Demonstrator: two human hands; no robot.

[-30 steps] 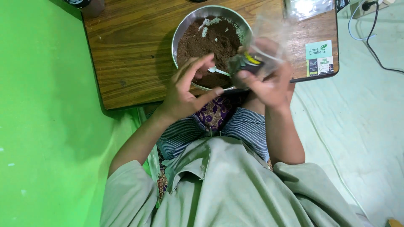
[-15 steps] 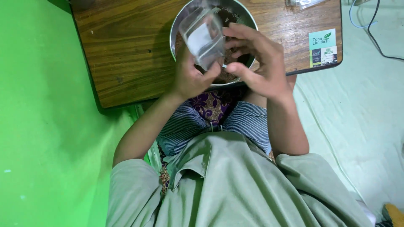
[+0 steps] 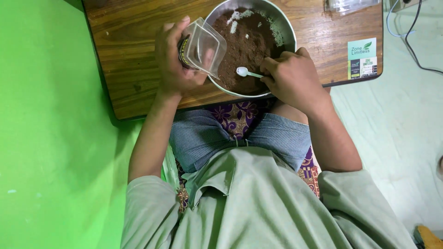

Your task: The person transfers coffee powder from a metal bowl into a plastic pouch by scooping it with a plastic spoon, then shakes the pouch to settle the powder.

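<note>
A steel bowl point(image 3: 287, 30) of brown powder with white patches stands on a low wooden table point(image 3: 134, 46). My left hand point(image 3: 173, 64) holds a small clear plastic pouch point(image 3: 205, 46) with a dark label, its mouth spread wide and facing the bowl's left rim. My right hand point(image 3: 293, 76) grips a small white spoon point(image 3: 247, 72), whose bowl end rests on the powder near the bowl's front.
A printed card point(image 3: 362, 57) lies on the table's right end, and a clear plastic packet point(image 3: 348, 4) sits at the far right edge. Cables point(image 3: 410, 27) run over the pale cloth on the right. Green sheeting point(image 3: 50, 138) covers the floor on the left.
My hands have come apart. The left hand moved the pouch to the left of the bowl, and the right hand went down into the bowl with the white spoon.
</note>
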